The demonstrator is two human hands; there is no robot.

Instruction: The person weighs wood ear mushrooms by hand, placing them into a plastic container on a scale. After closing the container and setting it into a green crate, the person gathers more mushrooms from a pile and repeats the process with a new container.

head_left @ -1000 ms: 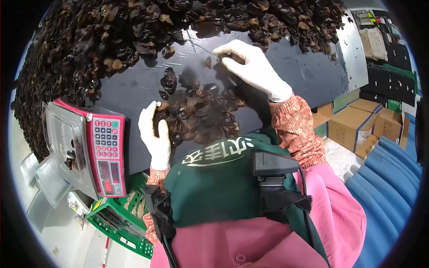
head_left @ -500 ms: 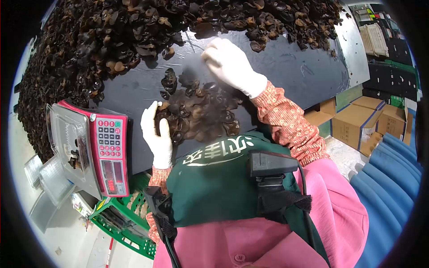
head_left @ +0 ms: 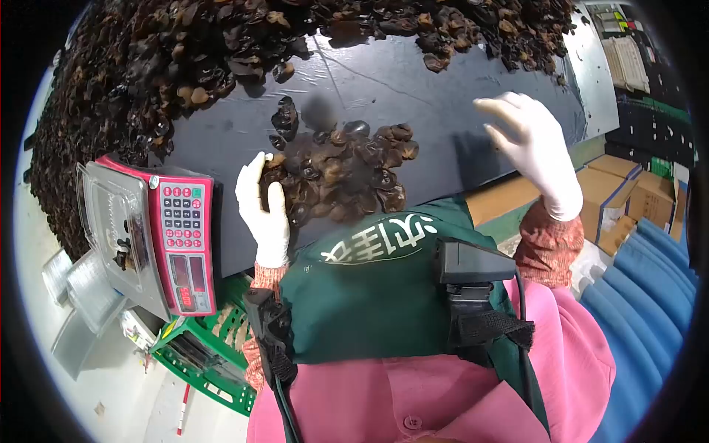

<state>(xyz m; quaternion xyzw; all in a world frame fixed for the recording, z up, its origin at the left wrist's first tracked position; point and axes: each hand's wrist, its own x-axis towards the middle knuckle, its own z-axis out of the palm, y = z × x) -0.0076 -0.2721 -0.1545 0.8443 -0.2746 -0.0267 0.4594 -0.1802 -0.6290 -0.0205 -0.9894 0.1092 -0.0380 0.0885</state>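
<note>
Note a small pile of dark mushroom pieces (head_left: 340, 173) on the dark-covered tabletop (head_left: 413, 88), close to the green apron (head_left: 369, 303). Record the left hand (head_left: 262, 214), white-gloved, at the left edge of this pile, with fingers curved and thumb held apart (contact with the pieces cannot be confirmed). Record the right hand (head_left: 533, 144), also gloved, well apart from the pile and raised near the right part of the tabletop, with fingers loosely bent and thumb spread away from them. Observe a larger heap (head_left: 148, 74) along the far and left sides. Find a pink-red scale (head_left: 183, 240) left of the left hand, carrying a clear plastic box (head_left: 111, 214) with a few dark bits inside. Log a green crate (head_left: 214, 354) below the scale and cardboard boxes (head_left: 602, 192) beyond the right hand.
</note>
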